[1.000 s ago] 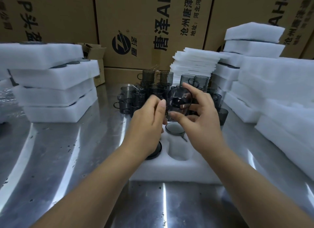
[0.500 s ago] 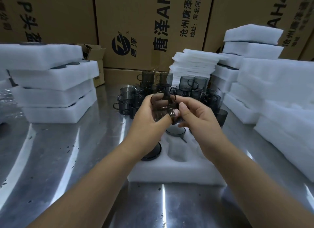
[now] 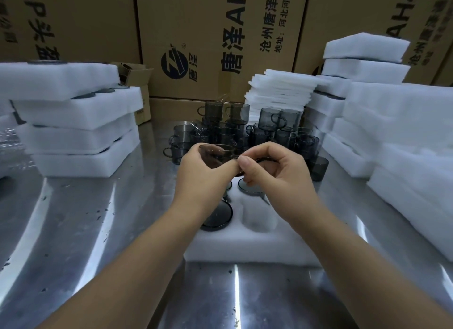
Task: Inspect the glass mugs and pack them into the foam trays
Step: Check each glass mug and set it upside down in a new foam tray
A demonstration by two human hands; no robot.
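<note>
Mug (image 3: 216,154) is gripped by left hand (image 3: 203,179) and pinched by right hand (image 3: 279,179); its base is hidden behind both.

Table: shiny metal top (image 3: 73,230), fills the lower frame; dark specks scattered at lower left.
Large boxes: brown cardboard (image 3: 208,34), across the top of the frame; black printed characters, round logo.
Small box: cardboard (image 3: 137,76), upper left, flaps open.
Thin sheets: white stack (image 3: 282,88), upper centre-right, edges uneven.
Plastic wrap: clear, crumpled (image 3: 9,142), left edge, blurred.
</note>
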